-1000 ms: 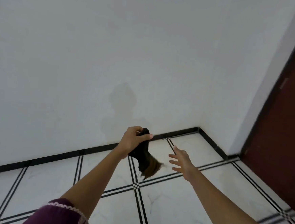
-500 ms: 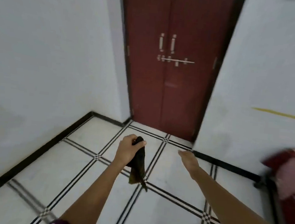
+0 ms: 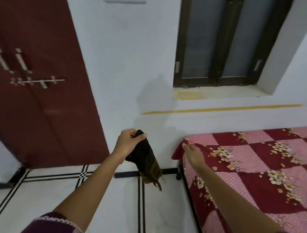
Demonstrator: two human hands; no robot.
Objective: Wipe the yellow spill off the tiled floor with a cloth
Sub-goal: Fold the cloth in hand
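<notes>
Nearest the camera, two bare forearms reach forward out of dark purple sleeves, the left sleeve (image 3: 56,224) edged with a pale trim. Under them lies the tiled floor (image 3: 116,205), white with black double lines crossing it; no yellow spill shows on the part in view. To the right stands a bed (image 3: 254,179) covered in a red and pink checked spread with pale flowers, its near corner hanging just over the floor.

Farther out, the left hand (image 3: 126,141) is raised above the floor with its fingers (image 3: 140,136) closed round the top of a dark cloth (image 3: 145,160), which hangs down bunched, brownish at its lower end and clear of the tiles. The right hand (image 3: 192,152) is held over the bed's near corner, fingers loosely extended and holding nothing.

Beyond the hands rises a white wall with a yellow stripe (image 3: 221,108). A dark red double door (image 3: 33,70) with metal handles stands at far left, and a dark-framed window (image 3: 226,39) at far right.
</notes>
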